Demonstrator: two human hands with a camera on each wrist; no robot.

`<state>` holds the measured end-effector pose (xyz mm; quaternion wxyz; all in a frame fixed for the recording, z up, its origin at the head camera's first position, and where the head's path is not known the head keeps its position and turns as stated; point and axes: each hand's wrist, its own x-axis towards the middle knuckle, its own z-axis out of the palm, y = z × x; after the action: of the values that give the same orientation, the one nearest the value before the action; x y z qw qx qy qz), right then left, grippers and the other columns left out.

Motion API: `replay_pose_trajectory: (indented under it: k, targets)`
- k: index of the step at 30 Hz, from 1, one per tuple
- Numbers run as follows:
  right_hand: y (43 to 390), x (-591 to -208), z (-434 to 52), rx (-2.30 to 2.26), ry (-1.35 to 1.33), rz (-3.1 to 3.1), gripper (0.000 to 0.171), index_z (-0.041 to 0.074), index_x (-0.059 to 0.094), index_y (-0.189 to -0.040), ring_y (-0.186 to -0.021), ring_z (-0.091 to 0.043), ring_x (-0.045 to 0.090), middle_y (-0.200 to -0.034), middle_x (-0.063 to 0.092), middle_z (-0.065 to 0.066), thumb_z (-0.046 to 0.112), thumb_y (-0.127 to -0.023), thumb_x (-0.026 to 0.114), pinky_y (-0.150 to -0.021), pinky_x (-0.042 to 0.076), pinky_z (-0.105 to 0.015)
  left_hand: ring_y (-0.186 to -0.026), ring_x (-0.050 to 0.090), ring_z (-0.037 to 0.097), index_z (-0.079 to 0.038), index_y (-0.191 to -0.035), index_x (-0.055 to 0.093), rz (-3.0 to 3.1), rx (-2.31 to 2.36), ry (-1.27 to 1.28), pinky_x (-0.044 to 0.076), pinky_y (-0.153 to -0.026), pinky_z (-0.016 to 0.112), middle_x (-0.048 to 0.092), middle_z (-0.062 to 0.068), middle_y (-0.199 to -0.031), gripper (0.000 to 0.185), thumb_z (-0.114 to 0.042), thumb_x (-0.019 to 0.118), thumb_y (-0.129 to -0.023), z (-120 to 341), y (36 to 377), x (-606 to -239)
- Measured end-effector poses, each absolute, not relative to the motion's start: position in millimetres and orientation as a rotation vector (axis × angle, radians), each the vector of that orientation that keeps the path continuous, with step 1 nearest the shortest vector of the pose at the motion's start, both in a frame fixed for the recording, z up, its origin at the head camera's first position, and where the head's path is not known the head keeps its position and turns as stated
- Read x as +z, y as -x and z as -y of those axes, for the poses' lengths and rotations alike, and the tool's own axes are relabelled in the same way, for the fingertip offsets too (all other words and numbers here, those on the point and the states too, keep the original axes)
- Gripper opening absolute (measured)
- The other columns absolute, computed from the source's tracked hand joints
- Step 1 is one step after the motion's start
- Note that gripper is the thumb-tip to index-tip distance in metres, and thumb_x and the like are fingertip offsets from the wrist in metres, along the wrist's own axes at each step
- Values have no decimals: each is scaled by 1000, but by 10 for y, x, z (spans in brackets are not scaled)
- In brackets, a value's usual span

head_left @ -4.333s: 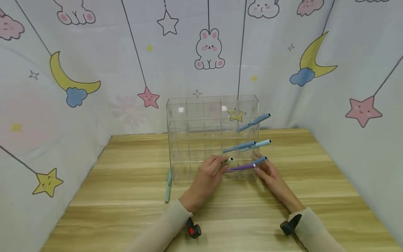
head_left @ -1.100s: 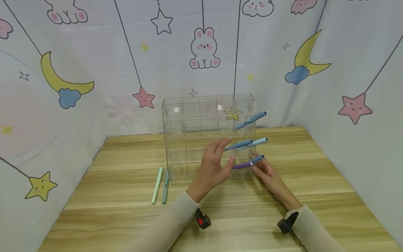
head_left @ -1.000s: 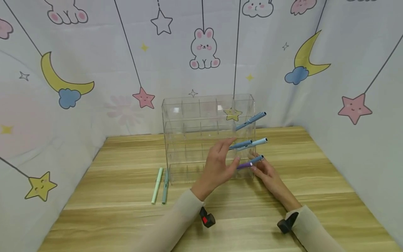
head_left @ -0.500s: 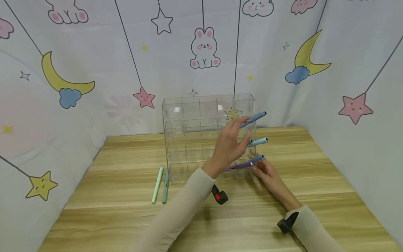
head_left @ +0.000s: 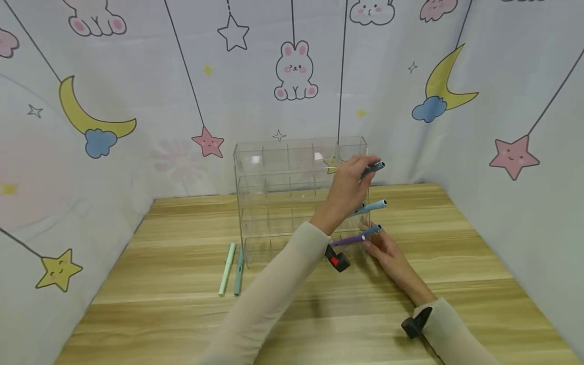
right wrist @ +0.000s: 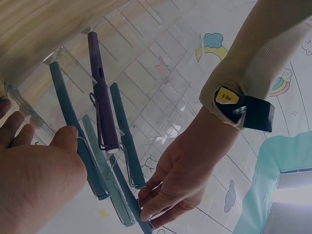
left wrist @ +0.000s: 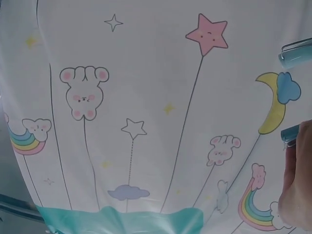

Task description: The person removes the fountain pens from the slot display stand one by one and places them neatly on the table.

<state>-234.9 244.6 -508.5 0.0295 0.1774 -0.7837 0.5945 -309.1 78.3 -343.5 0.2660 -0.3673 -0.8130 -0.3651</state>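
A blue pen point(head_left: 375, 167) protruding from the top right compartment of a clear acrylic organizer point(head_left: 274, 172) is pinched by the left hand point(head_left: 349, 180), whose grip is clamped on the barrel near its outer end. At 6 o'clock from it, a light blue pen point(head_left: 376, 205) juts from a lower row. Lower again, a purple pen point(head_left: 349, 241) and another blue pen point(head_left: 373, 230) are touched by the right hand point(head_left: 388, 251), fingers loosely apart against them. At 8 o'clock from the organizer, a green pen point(head_left: 226, 268) and a teal pen point(head_left: 238, 270) are laid side by side on the wooden tabletop point(head_left: 159, 304).
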Motion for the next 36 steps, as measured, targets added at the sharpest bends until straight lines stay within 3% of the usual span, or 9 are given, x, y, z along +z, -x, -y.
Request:
replay_pose_trajectory:
  k: [4, 13, 23, 29, 36]
  targets:
    - [2356, -5089, -2449, 1846, -562, 2399, 59, 20, 30, -159, -142, -37, 39, -159, 38, -13, 21, -105, 54, -102, 38, -13, -103, 68, 14, -9, -130, 64, 2139, -1034, 978, 52, -83, 17, 69, 6, -118, 30, -10, 61, -100, -768, 3110, -3442]
    - [2366, -5131, -2441, 1855, -614, 2361, 58, 16, 31, -158, -145, -39, 35, -161, 34, -14, 15, -105, 53, -105, 37, -13, -99, 68, 14, -4, -125, 67, 1758, -1301, 974, 53, -86, 19, 72, 9, -110, 28, -8, 65, -97, -388, 3003, -3119]
    - [2387, -5102, -2450, 1884, -631, 2361, 59, 14, 27, -160, -147, -39, 32, -162, 31, -14, 17, -106, 52, -106, 35, -11, -96, 69, 22, 1, -131, 64, 1603, -1546, 843, 59, -84, 33, 67, 16, -112, 33, -4, 63, -98, 466, 2761, -2618]
    - [2385, -5089, -2456, 1876, -646, 2352, 59, 10, 27, -159, -146, -40, 32, -162, 31, -16, 16, -106, 52, -106, 34, -11, -91, 69, 20, 4, -129, 64, 1587, -1607, 743, 59, -82, 31, 66, 16, -109, 32, 3, 62, -97, 958, 2450, -2384]
    - [2405, -5153, -2438, 1884, -633, 2337, 60, 9, 27, -159, -145, -39, 35, -161, 34, -16, 14, -105, 53, -105, 37, -13, -90, 70, 15, -2, -130, 66, 1691, -1467, 631, 58, -80, 22, 68, 14, -110, 33, 0, 61, -98, 1504, 2312, -2515]
